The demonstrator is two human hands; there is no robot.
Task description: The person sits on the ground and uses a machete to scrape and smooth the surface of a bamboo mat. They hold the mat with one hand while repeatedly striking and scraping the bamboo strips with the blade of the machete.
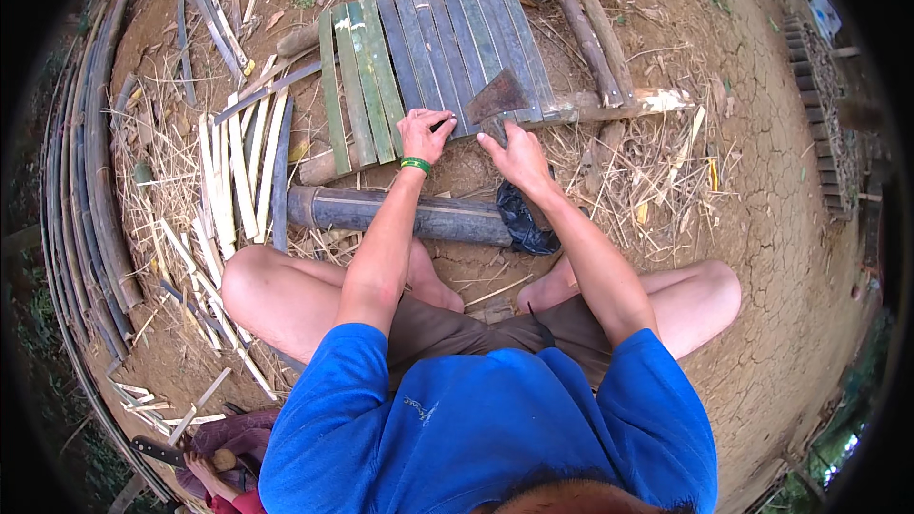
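Observation:
My left hand (426, 136), with a green band at its wrist, is closed in a pinch at the near ends of the slats. Whatever sits between its fingertips is too small to name. In my right hand (517, 156) is a broad-bladed hatchet (498, 97), its rusty flat blade lying over the slats just right of my left hand. Beneath both hands, a panel of split bamboo slats (440, 43), green at left and grey-blue at right, rests across round wooden poles. The near pole (571, 107) runs under the slat ends.
A thick bamboo tube (409, 216) lies between the panel and my legs, beside a black plastic bag (526, 221). Pale bamboo strips (243, 171) litter the left. Long bamboo poles (90, 171) lie stacked farther left. Another person's hand (205, 472) shows near a knife (157, 452).

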